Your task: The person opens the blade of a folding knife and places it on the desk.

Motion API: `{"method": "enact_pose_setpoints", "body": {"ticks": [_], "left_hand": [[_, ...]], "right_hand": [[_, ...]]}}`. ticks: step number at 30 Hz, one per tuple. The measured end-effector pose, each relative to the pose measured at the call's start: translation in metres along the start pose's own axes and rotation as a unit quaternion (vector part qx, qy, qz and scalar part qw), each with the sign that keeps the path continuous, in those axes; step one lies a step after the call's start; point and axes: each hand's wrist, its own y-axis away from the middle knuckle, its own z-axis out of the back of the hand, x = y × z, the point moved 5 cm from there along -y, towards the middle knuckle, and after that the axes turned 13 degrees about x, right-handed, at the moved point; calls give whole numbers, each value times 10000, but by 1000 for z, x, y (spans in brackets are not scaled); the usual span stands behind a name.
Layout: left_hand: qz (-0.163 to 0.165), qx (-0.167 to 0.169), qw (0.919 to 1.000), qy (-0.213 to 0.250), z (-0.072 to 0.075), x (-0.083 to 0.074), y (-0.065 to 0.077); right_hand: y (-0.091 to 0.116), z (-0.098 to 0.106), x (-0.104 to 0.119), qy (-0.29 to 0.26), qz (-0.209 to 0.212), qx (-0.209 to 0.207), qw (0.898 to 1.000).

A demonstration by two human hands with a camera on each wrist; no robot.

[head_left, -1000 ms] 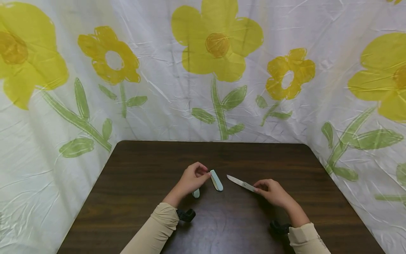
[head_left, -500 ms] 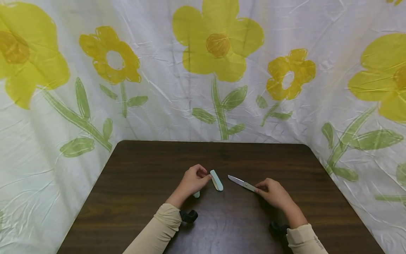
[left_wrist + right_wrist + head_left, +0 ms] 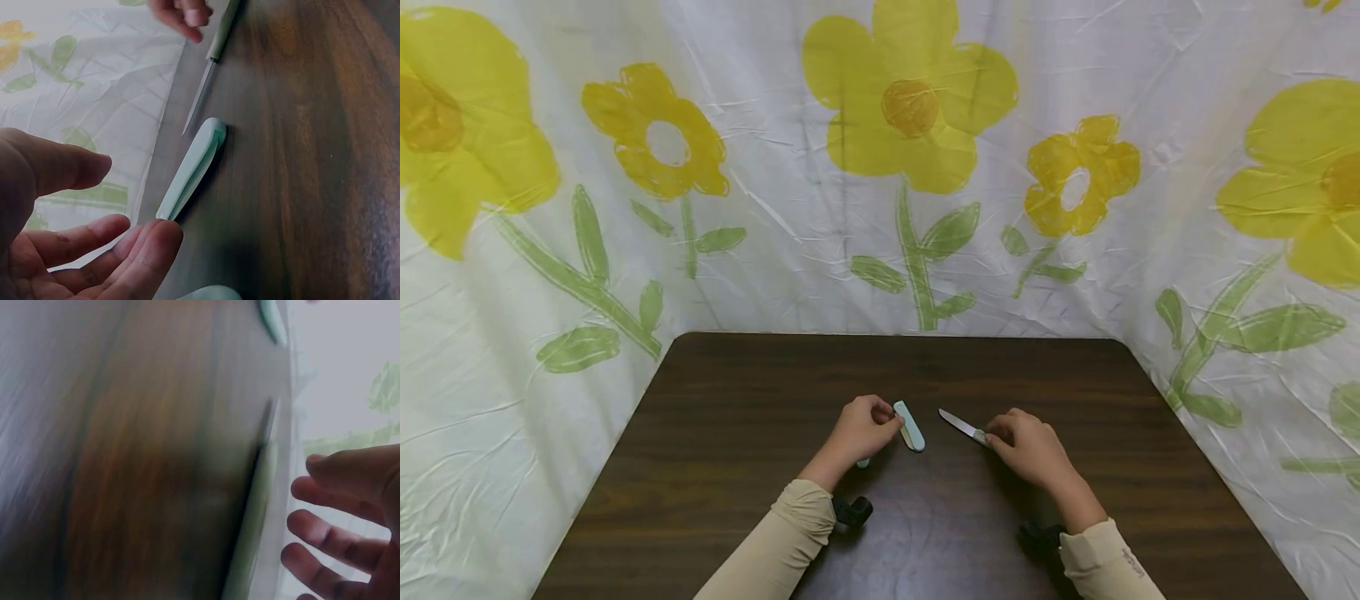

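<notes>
A knife with a pale green handle (image 3: 958, 422) lies on the dark table, blade tip pointing left and away. Over its handle is my right hand (image 3: 1026, 448); the right wrist view shows its fingers spread and a gap between them and the handle (image 3: 253, 531). Left of the knife lies a mint-green, handle-shaped piece (image 3: 912, 429) with a slot along its edge (image 3: 194, 165). My left hand (image 3: 859, 429) has its fingertips right at that piece's far end, thumb held apart. A second mint piece (image 3: 862, 462) is mostly hidden below the left hand.
The brown wood-grain table (image 3: 760, 392) has rounded far corners. A white cloth with yellow flowers (image 3: 760, 275) hangs behind it and along both sides. Black wrist cameras (image 3: 853, 511) sit at both cuffs.
My right hand has moved left along the knife and covers more of its handle. My left hand has shifted slightly right and nearer, hiding more of the second mint piece.
</notes>
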Motion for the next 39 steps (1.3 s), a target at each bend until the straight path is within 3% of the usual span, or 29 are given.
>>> {"method": "enact_pose_setpoints", "body": {"ticks": [5, 16, 26, 39], "left_hand": [[116, 138, 9998, -51, -5, 3, -3], [188, 287, 9991, 244, -15, 6, -8], [482, 693, 9950, 528, -23, 5, -12], [343, 718, 9951, 584, -25, 5, -16]], "right_hand": [[-14, -4, 21, -111, 289, -77, 9995], [-38, -22, 53, -828, 590, 268, 9945], [-50, -38, 70, -1099, 462, 633, 9909], [-63, -49, 78, -1173, 137, 554, 9915]]}}
